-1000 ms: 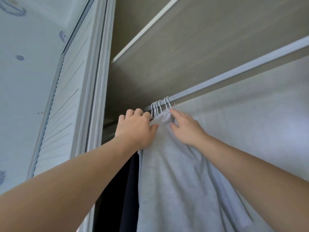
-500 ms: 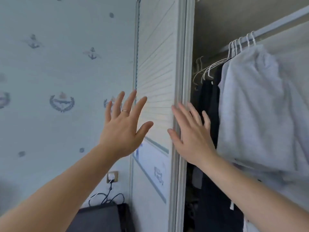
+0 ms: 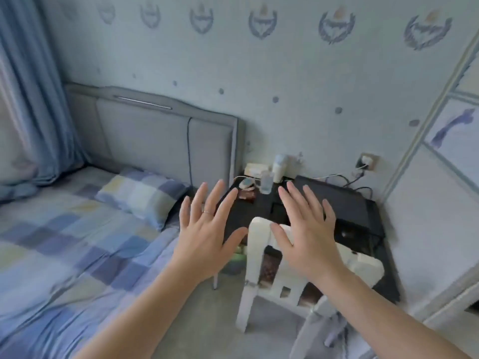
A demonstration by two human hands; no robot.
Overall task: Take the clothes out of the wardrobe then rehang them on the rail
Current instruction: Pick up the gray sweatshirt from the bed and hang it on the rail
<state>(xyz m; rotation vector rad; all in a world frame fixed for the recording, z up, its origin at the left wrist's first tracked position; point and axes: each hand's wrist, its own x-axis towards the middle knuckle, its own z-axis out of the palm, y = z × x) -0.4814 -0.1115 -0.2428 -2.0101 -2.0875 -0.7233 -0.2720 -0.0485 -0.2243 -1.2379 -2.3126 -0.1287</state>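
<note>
My left hand (image 3: 207, 229) and my right hand (image 3: 305, 234) are both held out in front of me with fingers spread and nothing in them. They hover above a white chair (image 3: 261, 268) and a black bedside table (image 3: 363, 211). The wardrobe's white sliding door (image 3: 445, 203) shows only at the right edge. No clothes, hangers or rail are in view.
A bed (image 3: 64, 242) with a blue checked sheet and pillow (image 3: 142, 193) fills the left, under a grey padded headboard (image 3: 160, 141). Bottles and small items (image 3: 267, 174) stand on the bedside table. A wall socket with cables (image 3: 366, 161) is behind it. Blue curtains (image 3: 33, 94) hang far left.
My hands let go of the grey garment's hanger on the rail and opened. My view swung left and down, away from the wardrobe to the bed and bedside table.
</note>
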